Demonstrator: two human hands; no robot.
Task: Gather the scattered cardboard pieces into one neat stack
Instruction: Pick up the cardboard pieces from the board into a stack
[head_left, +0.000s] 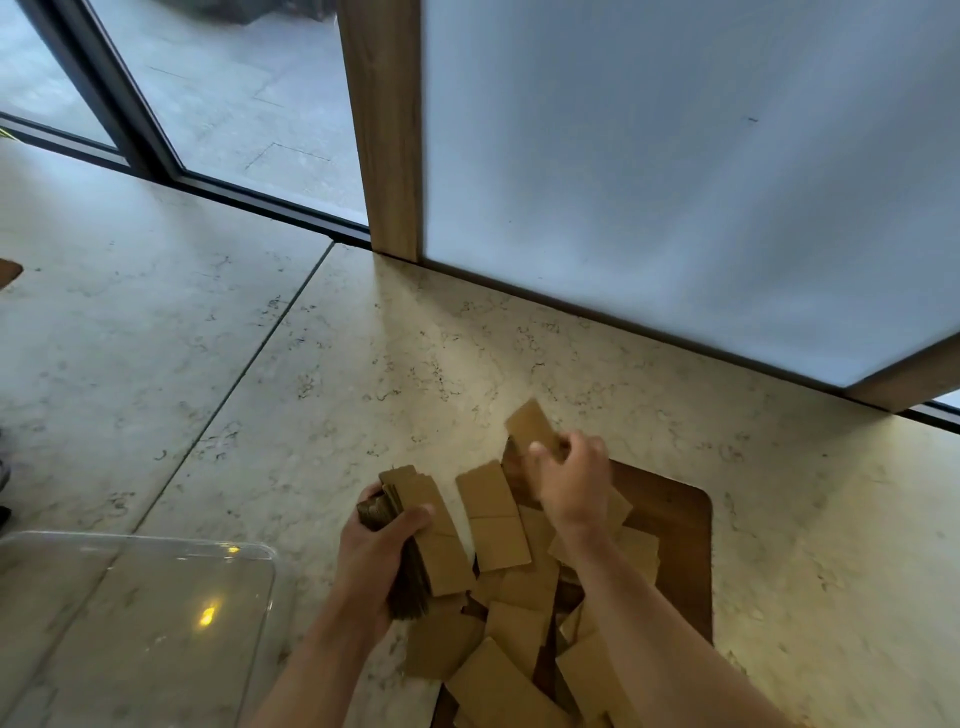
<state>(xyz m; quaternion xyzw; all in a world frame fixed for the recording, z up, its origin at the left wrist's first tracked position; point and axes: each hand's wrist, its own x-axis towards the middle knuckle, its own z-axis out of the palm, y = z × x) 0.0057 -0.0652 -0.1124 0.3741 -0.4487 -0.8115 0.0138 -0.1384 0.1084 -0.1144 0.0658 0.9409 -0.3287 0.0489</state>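
Both forearms reach in from the bottom edge, bare, over a loose heap of cardboard pieces (514, 639) that lie overlapping at odd angles on a dark wooden board (680, 530) with rounded corners. Some pieces spill off the board's left side onto the pale, veined stone floor (363, 364).

On the left, the left hand (374, 561) is closed around a thick stack of cardboard (415, 535), thumb across its top face and fingers wrapped under its darker, ridged edge. That stack is held tilted, its far end pointing away from the camera, just above the left side of the heap.

Beyond the heap, the right hand (571, 483) pinches a single cardboard piece (532, 428) between thumb and curled fingers, lifted clear of the rest and slanting up and away. This piece is well apart from the stack in the other hand, with one flat creased piece lying between them.

A clear plastic lid (145, 613) with rounded corners rests flat on the floor to the left, near the left forearm but not touching it. Farther back stands a large white panel (675, 182) framed in light wood, and to its left dark-framed glass (234, 88) looks onto grey paving.

All the cardboard is plain brown, cut in flat rectangular strips.
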